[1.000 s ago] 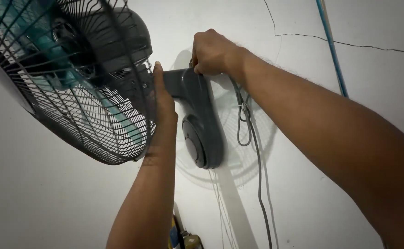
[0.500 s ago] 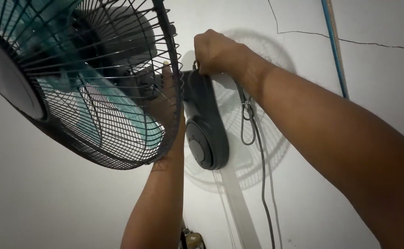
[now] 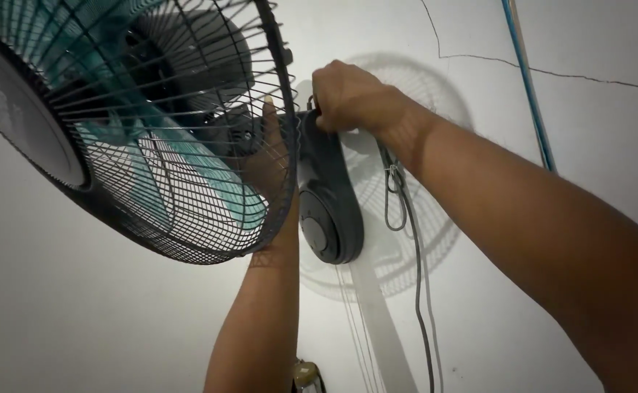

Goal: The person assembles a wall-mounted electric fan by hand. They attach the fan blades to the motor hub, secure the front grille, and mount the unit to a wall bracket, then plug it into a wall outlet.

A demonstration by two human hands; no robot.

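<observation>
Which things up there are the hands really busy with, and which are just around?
In hand:
wall fan
grey wall mount, its top under the right hand
left hand, behind the fan's guard

Just around:
grey cord
blue pipe
wall crack

wall [image 3: 115, 320]: white plaster, fills the view | crack [image 3: 552, 71]: thin dark line, up and right of the grip | pipe [image 3: 528, 87]: blue, runs down the wall well right of the grip | shadow [image 3: 413, 240]: round grille pattern on the wall, below and right of the grip | light: from the left
</observation>
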